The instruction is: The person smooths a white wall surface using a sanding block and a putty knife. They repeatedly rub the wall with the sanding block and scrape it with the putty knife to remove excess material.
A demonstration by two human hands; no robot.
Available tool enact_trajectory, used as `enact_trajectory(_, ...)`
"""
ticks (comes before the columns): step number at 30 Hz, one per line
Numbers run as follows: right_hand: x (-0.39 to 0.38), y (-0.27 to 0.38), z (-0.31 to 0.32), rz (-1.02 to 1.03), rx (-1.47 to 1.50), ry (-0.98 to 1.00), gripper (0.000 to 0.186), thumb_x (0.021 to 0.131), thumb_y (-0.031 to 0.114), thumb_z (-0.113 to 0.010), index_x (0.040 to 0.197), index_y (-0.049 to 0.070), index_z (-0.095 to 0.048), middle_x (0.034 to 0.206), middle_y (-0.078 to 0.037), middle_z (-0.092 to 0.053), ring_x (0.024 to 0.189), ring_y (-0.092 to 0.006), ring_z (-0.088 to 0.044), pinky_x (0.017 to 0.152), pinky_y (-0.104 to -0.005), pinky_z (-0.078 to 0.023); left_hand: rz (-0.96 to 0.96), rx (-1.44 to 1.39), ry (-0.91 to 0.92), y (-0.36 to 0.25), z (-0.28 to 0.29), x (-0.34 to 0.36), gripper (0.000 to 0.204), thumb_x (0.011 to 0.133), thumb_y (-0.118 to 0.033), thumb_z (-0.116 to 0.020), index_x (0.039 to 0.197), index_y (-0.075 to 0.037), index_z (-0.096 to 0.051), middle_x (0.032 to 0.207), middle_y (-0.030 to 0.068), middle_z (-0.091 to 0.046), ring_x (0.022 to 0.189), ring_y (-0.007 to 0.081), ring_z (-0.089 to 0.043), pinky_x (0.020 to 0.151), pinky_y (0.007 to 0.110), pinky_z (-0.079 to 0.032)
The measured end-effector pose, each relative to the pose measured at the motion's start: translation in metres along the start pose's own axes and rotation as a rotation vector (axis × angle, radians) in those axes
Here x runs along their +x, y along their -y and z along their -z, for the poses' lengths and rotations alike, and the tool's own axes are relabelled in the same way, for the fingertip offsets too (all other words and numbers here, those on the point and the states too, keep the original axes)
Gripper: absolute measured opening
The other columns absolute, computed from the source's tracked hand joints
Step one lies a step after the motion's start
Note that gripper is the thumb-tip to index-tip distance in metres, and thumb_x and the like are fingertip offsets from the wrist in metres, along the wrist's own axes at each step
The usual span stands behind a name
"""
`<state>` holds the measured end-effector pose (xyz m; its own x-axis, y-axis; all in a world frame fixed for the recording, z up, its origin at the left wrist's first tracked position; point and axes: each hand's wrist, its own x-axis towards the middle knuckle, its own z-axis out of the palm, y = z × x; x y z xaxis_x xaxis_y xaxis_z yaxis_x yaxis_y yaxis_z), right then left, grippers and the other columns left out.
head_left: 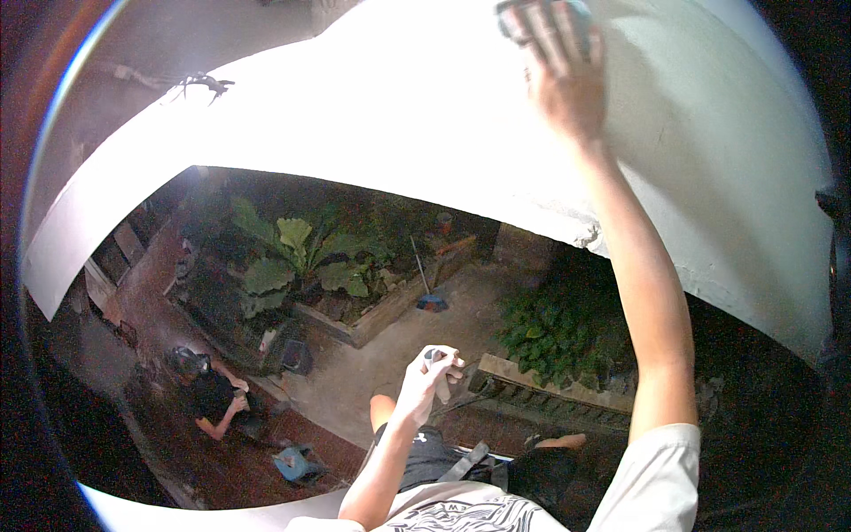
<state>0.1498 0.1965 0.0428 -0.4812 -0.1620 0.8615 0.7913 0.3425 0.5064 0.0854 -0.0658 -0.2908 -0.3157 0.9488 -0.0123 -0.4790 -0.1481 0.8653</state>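
Observation:
Overhead, my right hand (567,89) reaches up with its fingers laid over a dark, teal-edged pad (511,22), pressed to the white painted surface (399,97). Motion blur and the fingers hide most of the pad, so its exact kind is unclear. My right arm is stretched almost straight. Lower down, in front of my body, my left hand (430,377) is closed, its fingers curled around something small and greyish that I cannot make out. It touches no surface.
Below are leafy plants (301,257) in a bed, a blue-headed broom (432,303) and a green bush (558,332). Another person (213,390) in dark clothes is at the lower left, near a blue container (297,463). A dark cable bundle (206,85) hangs at the upper left.

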Motion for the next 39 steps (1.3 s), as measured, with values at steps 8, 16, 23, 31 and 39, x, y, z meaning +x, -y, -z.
enact_trajectory(8, -0.017, -0.015, -0.003, 0.327, 0.313, 0.142, 0.046, 0.098, 0.03, -0.045, 0.144, 0.031, -0.039, 0.15, 0.004, -0.037, 0.144, -0.0208, -0.022, 0.119, -0.0472, -0.015, 0.038, 0.054, -0.065, 0.003, 0.001, 0.001, 0.021, 0.09, -0.016, -0.06, 0.107, -0.003, -0.058, 0.093, 0.0103, -0.065, 0.078, 0.0177, -0.062, 0.072, 0.032, -0.05)
enact_trajectory(16, -0.054, 0.031, -0.007, 0.55, 0.398, 0.285, 0.049, 0.092, 0.043, -0.053, 0.139, 0.027, -0.047, 0.146, -0.001, -0.043, 0.142, -0.0233, -0.028, 0.12, -0.0424, -0.017, 0.143, 0.051, -0.01, 0.014, 0.014, 0.004, 0.021, 0.093, -0.018, -0.058, 0.11, -0.004, -0.057, 0.095, 0.0074, -0.067, 0.081, 0.0137, -0.061, 0.074, 0.028, -0.049)
enact_trajectory(23, -0.038, -0.042, 0.0, 0.004, 0.114, 0.058, 0.046, 0.097, 0.036, -0.045, 0.143, 0.033, -0.04, 0.154, 0.0, -0.031, 0.143, -0.0242, -0.025, 0.118, -0.0515, -0.015, 0.216, -0.022, -0.096, 0.025, 0.016, 0.008, 0.019, 0.09, -0.014, -0.059, 0.106, -0.004, -0.057, 0.091, 0.0073, -0.065, 0.077, 0.0172, -0.061, 0.07, 0.03, -0.05)
enact_trajectory(31, -0.065, 0.016, 0.023, 0.363, 0.531, 0.333, 0.046, 0.089, 0.03, -0.054, 0.135, 0.028, -0.053, 0.15, 0.001, -0.038, 0.144, -0.0182, -0.024, 0.118, -0.0521, -0.013, 0.222, -0.066, -0.242, 0.031, 0.008, 0.009, 0.019, 0.09, -0.015, -0.06, 0.106, -0.006, -0.057, 0.089, 0.007, -0.065, 0.073, 0.015, -0.061, 0.066, 0.028, -0.05)
enact_trajectory(39, -0.081, -0.032, 0.017, -0.058, 0.221, 0.095, 0.048, 0.097, 0.04, -0.04, 0.145, 0.039, -0.034, 0.155, 0.008, -0.028, 0.143, -0.0188, -0.024, 0.119, -0.0532, -0.012, -1.168, 0.824, -0.566, -0.145, -0.068, -0.025, 0.02, 0.084, -0.021, -0.056, 0.072, -0.005, -0.062, 0.085, 0.0082, -0.062, 0.082, 0.0207, -0.061, 0.074, 0.033, -0.048)
